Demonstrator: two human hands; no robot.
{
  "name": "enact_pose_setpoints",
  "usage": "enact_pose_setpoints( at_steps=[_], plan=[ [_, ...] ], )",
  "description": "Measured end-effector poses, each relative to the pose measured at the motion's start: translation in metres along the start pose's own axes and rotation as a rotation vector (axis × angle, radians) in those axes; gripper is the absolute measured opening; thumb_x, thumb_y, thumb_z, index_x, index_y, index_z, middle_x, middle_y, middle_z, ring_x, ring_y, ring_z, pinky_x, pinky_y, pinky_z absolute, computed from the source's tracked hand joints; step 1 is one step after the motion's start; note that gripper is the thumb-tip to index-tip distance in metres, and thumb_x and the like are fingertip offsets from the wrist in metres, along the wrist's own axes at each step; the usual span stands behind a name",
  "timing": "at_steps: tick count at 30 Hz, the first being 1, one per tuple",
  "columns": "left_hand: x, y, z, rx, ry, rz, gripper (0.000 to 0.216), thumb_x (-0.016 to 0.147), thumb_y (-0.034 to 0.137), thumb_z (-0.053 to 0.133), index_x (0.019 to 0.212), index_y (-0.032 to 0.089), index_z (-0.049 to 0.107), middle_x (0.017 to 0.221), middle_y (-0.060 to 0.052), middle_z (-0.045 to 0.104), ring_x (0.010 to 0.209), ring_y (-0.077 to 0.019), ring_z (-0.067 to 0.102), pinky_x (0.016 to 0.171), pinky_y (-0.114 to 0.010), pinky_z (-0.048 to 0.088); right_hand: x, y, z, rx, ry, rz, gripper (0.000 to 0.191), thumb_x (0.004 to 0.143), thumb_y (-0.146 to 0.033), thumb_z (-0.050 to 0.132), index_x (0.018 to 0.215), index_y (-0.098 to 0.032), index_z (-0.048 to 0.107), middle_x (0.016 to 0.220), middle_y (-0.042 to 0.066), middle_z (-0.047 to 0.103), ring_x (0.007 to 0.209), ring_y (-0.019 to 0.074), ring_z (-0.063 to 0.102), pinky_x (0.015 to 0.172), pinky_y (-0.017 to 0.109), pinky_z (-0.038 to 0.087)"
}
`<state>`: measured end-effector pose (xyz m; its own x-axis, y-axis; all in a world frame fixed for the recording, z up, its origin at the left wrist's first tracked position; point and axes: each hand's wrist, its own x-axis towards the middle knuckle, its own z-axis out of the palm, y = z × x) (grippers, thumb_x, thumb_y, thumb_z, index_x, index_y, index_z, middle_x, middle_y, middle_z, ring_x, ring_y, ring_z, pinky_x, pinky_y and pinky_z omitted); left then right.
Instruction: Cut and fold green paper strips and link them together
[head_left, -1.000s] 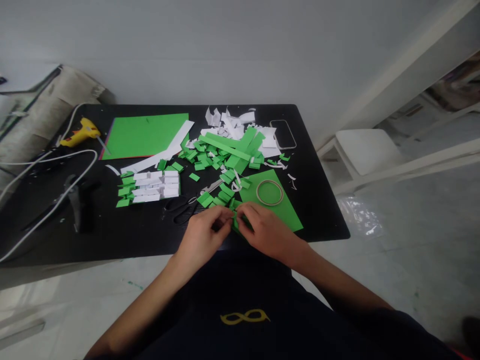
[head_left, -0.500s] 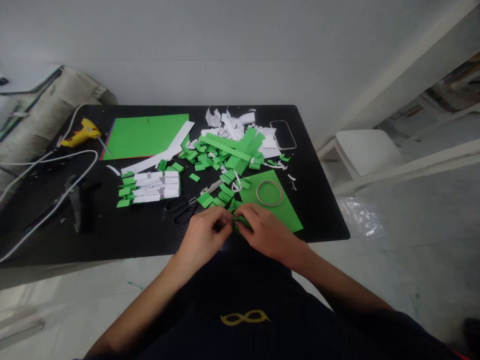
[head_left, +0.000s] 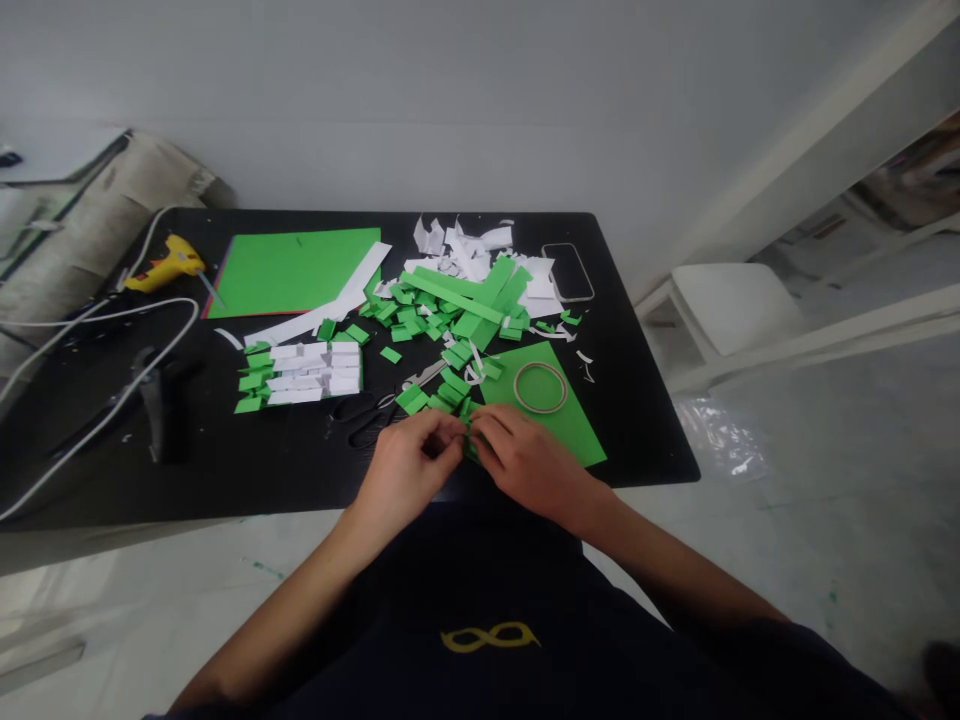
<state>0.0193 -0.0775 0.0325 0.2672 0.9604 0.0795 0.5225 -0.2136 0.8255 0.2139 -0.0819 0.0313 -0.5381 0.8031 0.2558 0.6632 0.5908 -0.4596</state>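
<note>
My left hand (head_left: 421, 458) and my right hand (head_left: 525, 458) meet at the table's near edge, thumbs and fingertips pinched around a small piece of green paper (head_left: 469, 447) that they mostly hide. Just beyond my fingers lie folded green paper pieces (head_left: 442, 392). Black-handled scissors (head_left: 367, 414) rest left of them, their blades partly under the pieces. Beside my right hand a roll of tape (head_left: 540, 388) sits on a green sheet (head_left: 574, 430). Farther left lies a panel of white and green folded paper rows (head_left: 315, 372).
Green strips (head_left: 480, 300) and white scraps (head_left: 472, 245) are heaped at the back, near a phone-shaped frame (head_left: 568, 272). A yellow glue gun (head_left: 171, 264), a white cable (head_left: 112, 408) and a dark tool (head_left: 152, 405) lie left. A white stool (head_left: 735, 305) stands right.
Both hands stay together in nearly the same place, with only slight finger movement at the green paper. The view has shifted very slightly.
</note>
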Motion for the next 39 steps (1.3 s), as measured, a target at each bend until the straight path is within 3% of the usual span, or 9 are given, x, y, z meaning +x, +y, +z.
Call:
enact_pose_setpoints(
  at_steps=[7,16,24,39],
  plan=[
    [-0.0002,0.0001,-0.0008,-0.020,-0.018,-0.024,0.012,0.087,0.017,0.063,0.093,0.019,0.073,0.079,-0.001,0.077,0.069,-0.0153,0.071,0.065,-0.026,0.053,0.0004,0.0006,-0.0013,0.029,0.012,-0.029,0.014,0.105,-0.012,0.049,0.103,-0.018,0.061,0.108,0.014,0.071,0.105,0.0284,0.070,0.093,0.045,0.061],
    [0.0005,0.0039,-0.0037,0.003,-0.032,0.003,0.015,0.085,0.014,0.061,0.089,0.019,0.074,0.074,0.001,0.073,0.067,-0.0138,0.068,0.065,-0.024,0.050,0.0001,0.0052,-0.0028,0.160,-0.011,0.028,0.008,0.102,-0.012,0.057,0.098,-0.018,0.060,0.103,0.013,0.072,0.098,0.0262,0.072,0.090,0.042,0.060],
    [0.0015,0.0048,-0.0040,0.004,-0.041,0.061,0.018,0.084,0.010,0.060,0.089,0.018,0.075,0.076,0.000,0.072,0.070,-0.0139,0.068,0.067,-0.024,0.050,0.0008,0.0033,-0.0033,0.157,-0.029,0.045,0.011,0.100,-0.009,0.058,0.097,-0.019,0.061,0.102,0.012,0.072,0.099,0.0263,0.071,0.090,0.042,0.059],
    [0.0013,0.0055,-0.0033,-0.001,-0.067,0.005,0.015,0.084,0.013,0.060,0.089,0.019,0.073,0.077,0.000,0.072,0.069,-0.0147,0.067,0.063,-0.025,0.050,0.0024,0.0018,-0.0067,0.132,-0.070,0.074,0.011,0.100,-0.010,0.060,0.093,-0.018,0.061,0.096,0.010,0.071,0.090,0.0239,0.067,0.082,0.037,0.055]
  ],
)
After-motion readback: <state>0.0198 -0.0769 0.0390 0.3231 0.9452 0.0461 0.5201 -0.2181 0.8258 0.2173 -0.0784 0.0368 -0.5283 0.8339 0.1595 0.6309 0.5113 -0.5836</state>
